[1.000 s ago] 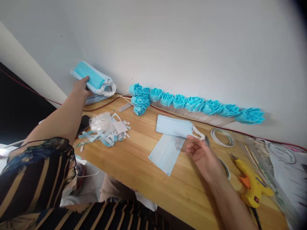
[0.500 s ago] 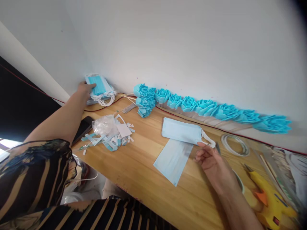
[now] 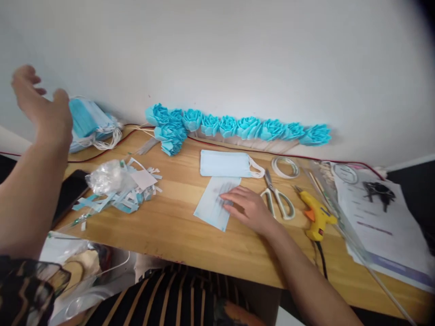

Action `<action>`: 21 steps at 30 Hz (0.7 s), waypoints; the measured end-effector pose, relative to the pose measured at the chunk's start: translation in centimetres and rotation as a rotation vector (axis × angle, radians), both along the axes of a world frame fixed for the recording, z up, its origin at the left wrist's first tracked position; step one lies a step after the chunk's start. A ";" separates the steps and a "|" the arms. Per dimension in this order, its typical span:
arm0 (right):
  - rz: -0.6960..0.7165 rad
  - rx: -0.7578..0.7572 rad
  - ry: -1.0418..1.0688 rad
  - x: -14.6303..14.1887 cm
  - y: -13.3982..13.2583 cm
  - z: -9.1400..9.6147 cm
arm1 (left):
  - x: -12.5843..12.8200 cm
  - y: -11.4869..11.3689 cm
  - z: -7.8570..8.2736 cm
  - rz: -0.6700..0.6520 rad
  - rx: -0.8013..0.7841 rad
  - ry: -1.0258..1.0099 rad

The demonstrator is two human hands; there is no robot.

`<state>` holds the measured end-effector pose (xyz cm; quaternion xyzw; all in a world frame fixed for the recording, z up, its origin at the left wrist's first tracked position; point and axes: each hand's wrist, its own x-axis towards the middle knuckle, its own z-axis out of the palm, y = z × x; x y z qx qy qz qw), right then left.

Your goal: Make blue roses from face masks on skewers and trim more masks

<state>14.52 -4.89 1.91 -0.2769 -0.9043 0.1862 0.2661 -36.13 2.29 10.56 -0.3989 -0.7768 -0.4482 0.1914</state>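
Observation:
My left hand (image 3: 42, 104) is raised in the air at the far left, fingers spread and empty, just in front of a stack of blue face masks (image 3: 90, 124) against the wall. My right hand (image 3: 246, 208) lies flat with fingers stretched out on a cut light-blue mask sheet (image 3: 212, 206) on the wooden table (image 3: 176, 226). A whole folded mask (image 3: 226, 164) with white ear loops lies just beyond the sheet. Scissors (image 3: 278, 199) with pale handles rest right of my right hand.
A row of blue mask roses (image 3: 238, 127) runs along the wall. Cut scraps and a clear plastic bag (image 3: 117, 185) lie at left beside a black phone (image 3: 70, 194). A yellow glue gun (image 3: 317, 217), wire coil (image 3: 285, 166) and printed papers (image 3: 377, 213) are at right.
My left hand let go of the mask stack, now resting by the wall, and lifted away open. My right hand came down flat onto the cut sheet. The view swung right.

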 end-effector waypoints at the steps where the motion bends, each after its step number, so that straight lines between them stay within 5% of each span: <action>1: 0.011 0.035 -0.042 -0.2 0.0 -0.2 | 2.8 -1.0 0.4 -0.069 0.007 -0.022; 5: 0.021 0.088 -0.143 -0.5 -0.1 -0.9 | 16.6 -5.9 -0.6 -0.885 -0.164 0.104; 8: 0.007 0.090 -0.174 -0.7 -0.2 -1.2 | 25.0 -7.4 -3.4 -1.235 -0.349 0.314; 13: 0.003 0.079 -0.161 -1.1 -0.4 -1.5 | 32.1 -4.6 -6.0 -1.183 -0.627 0.565; 17: 0.015 0.046 -0.162 -1.1 -0.4 -1.5 | 34.1 -2.1 -6.3 -1.010 -0.818 0.650; 21: 0.010 0.029 -0.189 -1.1 -0.4 -1.4 | 34.6 -1.1 -6.7 -0.969 -0.898 0.720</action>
